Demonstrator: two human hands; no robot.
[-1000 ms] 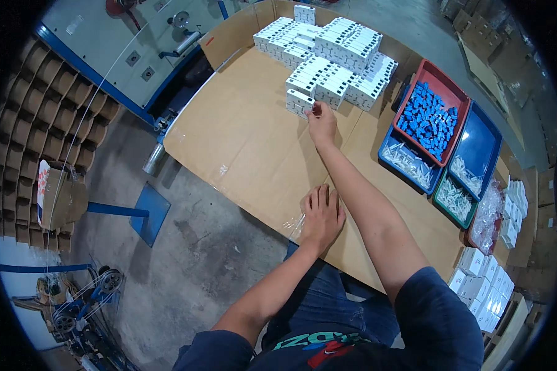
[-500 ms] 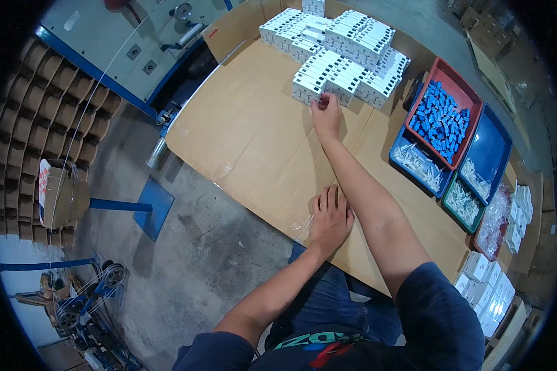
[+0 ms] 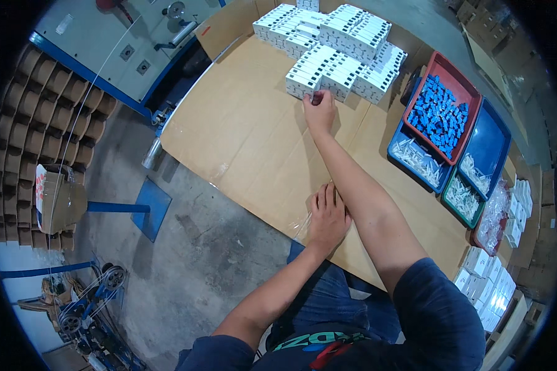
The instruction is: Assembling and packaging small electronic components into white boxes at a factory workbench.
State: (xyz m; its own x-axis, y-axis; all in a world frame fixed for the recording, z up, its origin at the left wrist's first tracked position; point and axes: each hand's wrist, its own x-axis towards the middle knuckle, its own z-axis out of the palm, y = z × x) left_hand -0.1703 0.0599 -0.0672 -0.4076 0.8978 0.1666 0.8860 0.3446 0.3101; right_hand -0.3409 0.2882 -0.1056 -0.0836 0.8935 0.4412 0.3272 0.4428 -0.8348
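Our right hand (image 3: 320,113), fingers curled close, sits at the near end of the white boxes (image 3: 303,77) just ahead; whether it grips one, we cannot tell. Their long tops slant away rightward. Our left hand (image 3: 328,221) lies flat, farther off.

Your right hand (image 3: 320,112) is at the near side of the stacked white boxes (image 3: 304,81), fingers bent; whether they grip anything is hidden. More boxes rise beyond that hand. Your left hand (image 3: 329,219) lies palm down on the cardboard-covered worktop (image 3: 247,130), just beside your right forearm (image 3: 368,207). Right of both hands sit a red tray (image 3: 442,69) of blue pieces (image 3: 439,117) and, nearer you, a green tray (image 3: 457,214) of white pieces (image 3: 461,195).
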